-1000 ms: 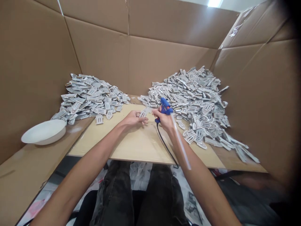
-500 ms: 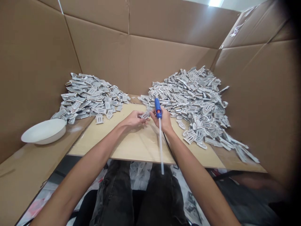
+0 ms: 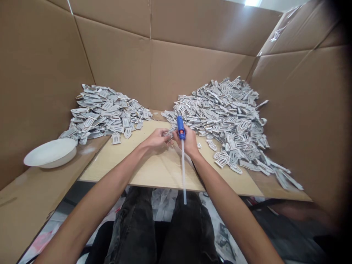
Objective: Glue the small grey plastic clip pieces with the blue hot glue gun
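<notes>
At the centre of the frame the right hand (image 3: 188, 141) is wrapped around a blue glue gun (image 3: 180, 127), whose long clear glue stick (image 3: 183, 172) trails down toward the lower middle. Just left of it, the left hand (image 3: 156, 139) pinches a small grey cut-out piece (image 3: 168, 133) between its fingertips, right at the gun's nose. Both hands hover over a pale wooden board (image 3: 154, 168) that lies on the cardboard-covered desk (image 3: 24, 201). A heap of grey pieces (image 3: 104, 115) sits at left centre and a larger heap (image 3: 231, 117) spreads across right centre. A white bowl (image 3: 49, 153) stands at the left edge. Tall brown cardboard walls (image 3: 192, 47) close in the workspace on three sides, with a ceiling light (image 3: 250, 3) showing at the top right.
</notes>
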Available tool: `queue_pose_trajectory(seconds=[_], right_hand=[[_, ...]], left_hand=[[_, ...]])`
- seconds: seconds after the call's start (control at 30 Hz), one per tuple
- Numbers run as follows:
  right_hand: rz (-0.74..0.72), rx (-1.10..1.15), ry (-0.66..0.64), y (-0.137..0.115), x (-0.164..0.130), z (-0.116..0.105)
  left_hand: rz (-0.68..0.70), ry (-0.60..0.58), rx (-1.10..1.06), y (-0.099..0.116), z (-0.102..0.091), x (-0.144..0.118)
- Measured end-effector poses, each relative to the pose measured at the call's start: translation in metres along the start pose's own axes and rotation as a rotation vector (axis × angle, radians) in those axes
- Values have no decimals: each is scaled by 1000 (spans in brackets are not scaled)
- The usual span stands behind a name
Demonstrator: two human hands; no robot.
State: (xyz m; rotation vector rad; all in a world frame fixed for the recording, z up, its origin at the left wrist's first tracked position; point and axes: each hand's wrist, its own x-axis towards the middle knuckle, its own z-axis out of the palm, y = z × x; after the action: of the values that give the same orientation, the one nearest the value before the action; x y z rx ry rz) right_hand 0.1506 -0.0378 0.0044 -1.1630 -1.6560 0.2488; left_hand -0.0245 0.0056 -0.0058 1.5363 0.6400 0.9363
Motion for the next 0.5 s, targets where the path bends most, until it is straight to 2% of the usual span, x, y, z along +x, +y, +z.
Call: queue_pose_trajectory(seconds=[0.17,0.3,0.4,0.5], right_hand=[[-25,-17,-35,-2,-2,1],[-29,-50,53,-2,-1,-1],[-2,-48,97,1,2,-4],[2,-5,63,4,5,-7]], left_hand=[[-50,115,-11,-1,8,0],[-114,159,-80,5,13,0],[-154,259,-51,10,11,1],[-167,369,-14,13,8,2]])
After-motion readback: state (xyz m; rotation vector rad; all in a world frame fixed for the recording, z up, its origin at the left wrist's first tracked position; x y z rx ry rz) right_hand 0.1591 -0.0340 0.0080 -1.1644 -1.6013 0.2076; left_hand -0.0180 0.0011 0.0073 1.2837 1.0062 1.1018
